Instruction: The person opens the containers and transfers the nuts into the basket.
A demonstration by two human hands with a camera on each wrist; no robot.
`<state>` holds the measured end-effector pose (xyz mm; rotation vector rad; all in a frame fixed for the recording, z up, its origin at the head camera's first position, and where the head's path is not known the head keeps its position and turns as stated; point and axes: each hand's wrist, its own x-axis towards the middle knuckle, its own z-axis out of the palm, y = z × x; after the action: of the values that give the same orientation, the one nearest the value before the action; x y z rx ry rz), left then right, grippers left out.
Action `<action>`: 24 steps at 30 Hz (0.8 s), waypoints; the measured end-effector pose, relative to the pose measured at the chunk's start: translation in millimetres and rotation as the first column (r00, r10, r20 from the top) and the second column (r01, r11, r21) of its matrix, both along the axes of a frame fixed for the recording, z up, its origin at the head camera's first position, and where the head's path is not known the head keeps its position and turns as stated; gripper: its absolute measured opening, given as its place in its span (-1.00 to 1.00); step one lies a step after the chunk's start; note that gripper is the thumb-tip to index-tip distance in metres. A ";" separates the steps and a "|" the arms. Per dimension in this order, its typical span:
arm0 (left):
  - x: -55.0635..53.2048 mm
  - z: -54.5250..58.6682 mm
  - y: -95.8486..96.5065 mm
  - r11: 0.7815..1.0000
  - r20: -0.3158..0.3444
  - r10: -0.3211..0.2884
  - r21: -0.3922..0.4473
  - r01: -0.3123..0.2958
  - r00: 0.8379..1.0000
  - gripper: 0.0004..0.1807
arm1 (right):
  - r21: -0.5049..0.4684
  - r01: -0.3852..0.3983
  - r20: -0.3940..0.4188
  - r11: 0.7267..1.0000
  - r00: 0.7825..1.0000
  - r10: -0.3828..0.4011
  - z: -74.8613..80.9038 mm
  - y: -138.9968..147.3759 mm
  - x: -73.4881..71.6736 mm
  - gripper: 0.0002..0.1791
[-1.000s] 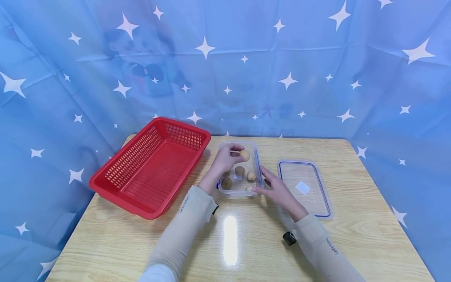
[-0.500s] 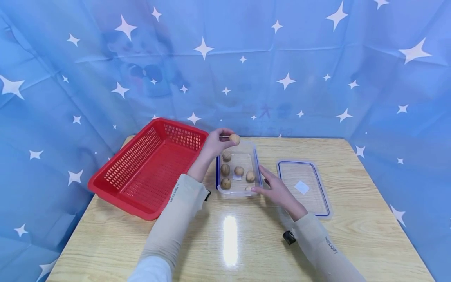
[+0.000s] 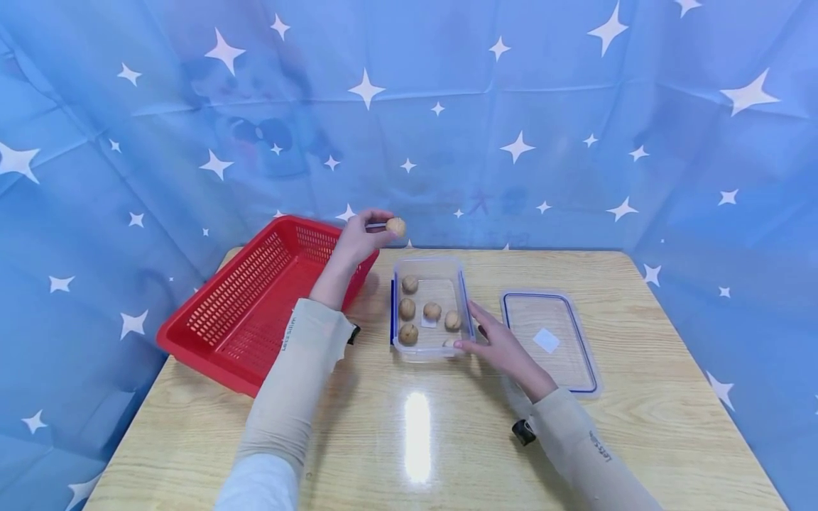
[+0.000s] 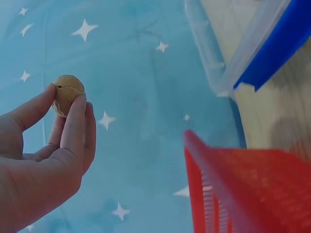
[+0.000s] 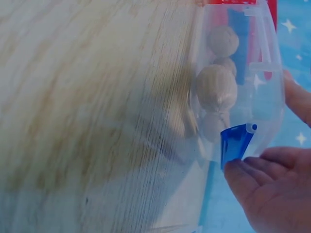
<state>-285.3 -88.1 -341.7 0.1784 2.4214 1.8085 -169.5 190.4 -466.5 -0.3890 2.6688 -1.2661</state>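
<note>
My left hand (image 3: 363,238) pinches a walnut (image 3: 396,227) between thumb and fingertips, raised above the far table edge. The left wrist view shows the pale walnut (image 4: 68,94) with its seam, against the curtain. A clear plastic box (image 3: 429,261) with blue side clips stands at mid-table, lid off. Several walnuts (image 3: 432,311) lie inside, most along its left side and near end. My right hand (image 3: 505,348) rests against the box's near right corner, thumb at the front rim, fingers spread along the side. Close up, its fingers touch the blue clip (image 5: 235,143).
A red slotted basket (image 3: 255,312) stands at the left, tilted across the table, partly behind my left arm. The box's clear lid (image 3: 549,341) with a blue seal lies at the right. A blue starry curtain (image 3: 409,121) hangs behind the wooden table (image 3: 358,440).
My left hand has lifted the walnut out from over the box and carried it up and left, towards the basket's far right corner. The right hand stays at the box.
</note>
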 end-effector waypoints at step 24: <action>-20.3 -7.3 -80.2 0.978 0.065 0.204 0.032 -0.207 0.977 -0.50 | -0.004 -0.005 0.005 1.000 1.000 0.005 -1.8 1.8 -0.5 0.02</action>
<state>-305.6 -168.3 -349.0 -0.1284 2.4425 1.9121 -170.0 192.2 -468.3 -0.3931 2.6598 -1.2695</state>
